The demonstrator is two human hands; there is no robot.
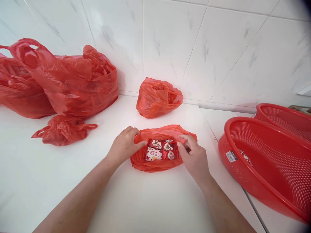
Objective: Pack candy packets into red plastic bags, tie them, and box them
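Observation:
A red plastic bag (152, 166) lies on the white table in front of me with its mouth spread wide. Inside it sit several small wrapped sweets (154, 154), red ones and a white one with hearts, with printed characters facing up. My left hand (127, 142) grips the bag's left rim, thumb inside and fingers outside. On the opposite side, my right hand (194, 157) is closed on the right rim, its thumb beside the sweets; its fingertips are partly hidden.
Another red bag (157, 98) stands behind, near the tiled wall (175, 38). Large filled red bags (80, 87) and a small knotted bag (64, 131) are at the left. On the right are a red mesh basket (262, 174) and a second basket (286, 113) behind it.

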